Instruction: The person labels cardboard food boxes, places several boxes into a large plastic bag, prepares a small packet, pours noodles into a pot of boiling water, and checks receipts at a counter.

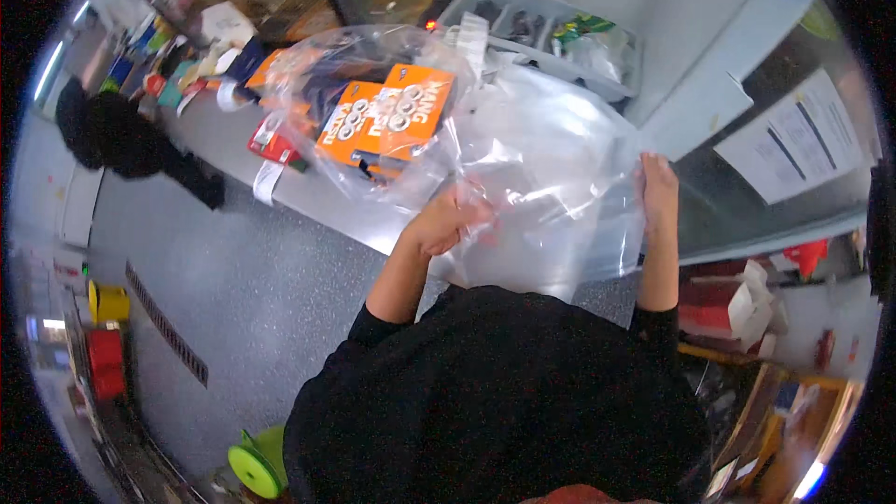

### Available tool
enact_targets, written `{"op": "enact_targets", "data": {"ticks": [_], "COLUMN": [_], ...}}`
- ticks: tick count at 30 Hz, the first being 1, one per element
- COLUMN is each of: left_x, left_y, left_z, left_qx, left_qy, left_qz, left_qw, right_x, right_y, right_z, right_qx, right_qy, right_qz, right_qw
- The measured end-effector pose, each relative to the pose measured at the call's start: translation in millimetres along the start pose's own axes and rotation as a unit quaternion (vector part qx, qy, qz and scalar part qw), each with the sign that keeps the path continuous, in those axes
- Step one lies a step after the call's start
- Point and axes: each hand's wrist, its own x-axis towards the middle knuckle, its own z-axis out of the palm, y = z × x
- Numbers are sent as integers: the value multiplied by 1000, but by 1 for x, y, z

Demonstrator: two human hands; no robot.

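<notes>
A large clear plastic bag (553, 147) lies spread over the metal counter in front of me. Orange printed packages (402, 112) with white writing show in its far left part, overlapping one another. My left hand (455, 217) grips a gathered fold of the film near the middle. At the right edge of the bag, my right hand (658, 185) pinches the film and holds it stretched out to the side. The film partly covers the fingers of my left hand.
A grey divided bin (539, 42) with packets stands behind the bag. Beside the bag is a red box (273, 143) on the counter (336, 217). Printed sheets (791, 136) are at the right. A person in dark clothes (126, 126) is at the far left. A floor drain (164, 322) runs below.
</notes>
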Motion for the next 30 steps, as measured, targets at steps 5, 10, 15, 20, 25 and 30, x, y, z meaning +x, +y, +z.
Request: {"op": "enact_targets", "data": {"ticks": [5,10,15,20,25,30], "left_x": [-36,-72,-98,-106,-122,-123], "left_y": [-41,-62,-90,-98,-102,-116], "left_z": [-50,-64,-91,-81,-86,-91], "left_qx": [-46,-100,85,-16,-92,-34], "left_qy": [106,236,330,361,320,347], "left_qz": [-34,-9,-46,-6,21,-59], "left_qw": [993,966,939,932,943,935], "right_x": [0,2,-1,5,4,0], "right_y": [84,120,122,134,133,140], "right_z": [7,25,45,54,57,63], "right_qx": [7,-36,-78,-86,-101,-295], "right_qy": [-75,-213,-245,-274,-277,-205], "right_qz": [12,22,20,-26,-57,-117], "right_qw": [997,976,966,957,954,926]}}
